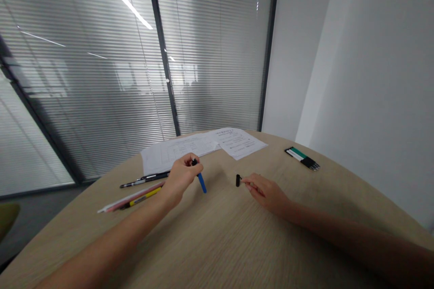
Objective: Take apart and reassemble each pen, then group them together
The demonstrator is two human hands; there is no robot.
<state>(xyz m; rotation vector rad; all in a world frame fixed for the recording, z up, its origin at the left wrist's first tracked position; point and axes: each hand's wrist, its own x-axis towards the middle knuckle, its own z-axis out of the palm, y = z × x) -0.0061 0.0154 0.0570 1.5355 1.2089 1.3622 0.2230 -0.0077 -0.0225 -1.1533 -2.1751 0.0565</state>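
Note:
My left hand [185, 172] is closed around the dark upper end of a blue pen [202, 183]. The pen slants down towards the table, its lower end near the wood. To the right, my right hand [264, 189] pinches a small black piece [238, 180] at its fingertips; its exact kind is too small to make out. Beside my left wrist lie several pens: a black pen [135, 182] further back, and a yellow pen [145, 197] next to a pink pen [130, 199], partly hidden by my forearm.
Printed paper sheets [243, 143] lie along the far side of the round wooden table [217, 244]. A green and white pack of pens [301, 158] rests at the right. Beyond the table stand a glass partition with blinds [217, 54] and a white wall [379, 76].

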